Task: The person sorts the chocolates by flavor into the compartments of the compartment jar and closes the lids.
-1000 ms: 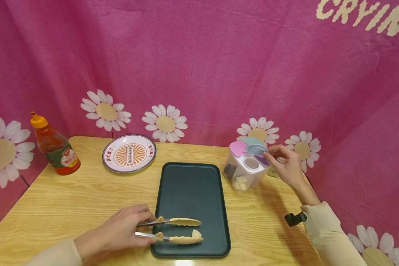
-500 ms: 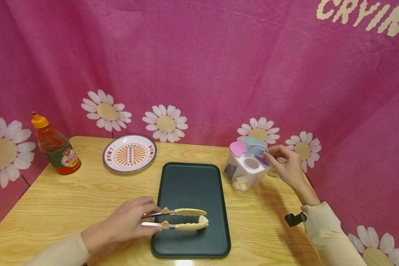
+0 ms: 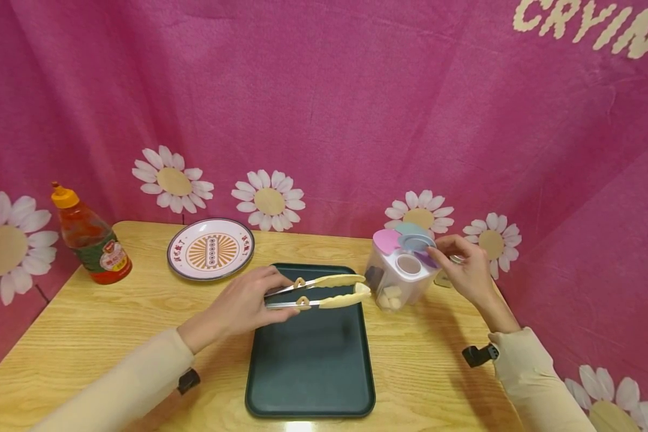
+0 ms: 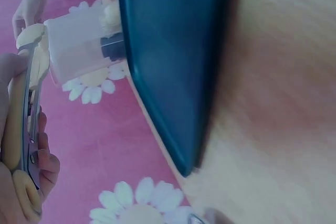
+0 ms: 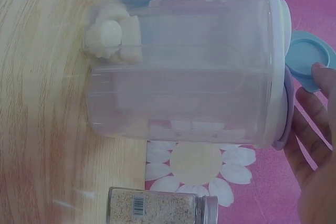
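My left hand (image 3: 248, 303) grips a pair of tongs (image 3: 340, 300) with cream scalloped tips, raised over the upper part of the dark green tray (image 3: 310, 372). A small pale chunk (image 3: 362, 288) sits at the end of the tongs. To the right stands a clear divided container (image 3: 405, 291); pale chunks (image 5: 113, 32) lie at its bottom, with dark pieces in another compartment. Its round blue flip lid (image 5: 307, 56) is raised, exposing an opening. My right hand (image 3: 464, 267) pinches that lid at its edge, other fingers near the purple lid (image 5: 285, 111).
A sauce bottle (image 3: 97, 246) with a yellow cap stands at the far left. Beside it lies a patterned round plate (image 3: 175, 258). Behind the container, a small glass jar (image 5: 157, 205) with grainy contents is close to the right hand. A pink flowered cloth (image 3: 324, 120) hangs behind the table.
The left hand has lifted the tongs and pale chunk from low over the tray, away from me and rightward, near the container. The right hand stays at the blue lid.
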A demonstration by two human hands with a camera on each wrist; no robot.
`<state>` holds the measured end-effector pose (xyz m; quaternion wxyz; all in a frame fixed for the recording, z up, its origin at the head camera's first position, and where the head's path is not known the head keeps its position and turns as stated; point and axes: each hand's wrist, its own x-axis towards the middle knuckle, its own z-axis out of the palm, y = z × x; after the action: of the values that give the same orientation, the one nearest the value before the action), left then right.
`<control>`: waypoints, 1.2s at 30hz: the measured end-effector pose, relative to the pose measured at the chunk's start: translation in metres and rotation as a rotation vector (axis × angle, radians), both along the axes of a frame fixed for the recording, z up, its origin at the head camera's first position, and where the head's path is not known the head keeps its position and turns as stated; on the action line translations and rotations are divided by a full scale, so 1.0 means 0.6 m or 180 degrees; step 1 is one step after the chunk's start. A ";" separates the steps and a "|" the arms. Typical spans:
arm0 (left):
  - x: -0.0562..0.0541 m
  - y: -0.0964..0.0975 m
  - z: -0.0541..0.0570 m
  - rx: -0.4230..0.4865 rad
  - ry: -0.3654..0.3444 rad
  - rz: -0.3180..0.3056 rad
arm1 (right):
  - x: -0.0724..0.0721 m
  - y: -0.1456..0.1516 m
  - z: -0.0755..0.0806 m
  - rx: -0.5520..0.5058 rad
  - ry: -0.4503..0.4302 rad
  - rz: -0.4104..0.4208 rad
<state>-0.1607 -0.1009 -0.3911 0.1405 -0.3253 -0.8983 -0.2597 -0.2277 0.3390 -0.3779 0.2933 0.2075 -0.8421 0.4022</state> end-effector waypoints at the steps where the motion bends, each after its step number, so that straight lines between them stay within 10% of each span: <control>1: -0.005 0.007 0.005 -0.0009 0.0025 0.0003 | 0.001 0.000 0.001 0.0001 -0.0013 -0.0007; 19: -0.067 0.132 0.054 0.0063 -0.0204 -0.0083 | 0.000 0.003 0.001 0.0038 -0.0067 -0.0015; 36: -0.075 0.140 0.049 0.0087 -0.0462 -0.0040 | -0.001 0.002 0.001 0.0044 0.0029 0.0057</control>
<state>-0.2059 -0.0170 -0.3616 0.0778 -0.3092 -0.9005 -0.2957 -0.2282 0.3400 -0.3774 0.2921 0.2189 -0.8416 0.3980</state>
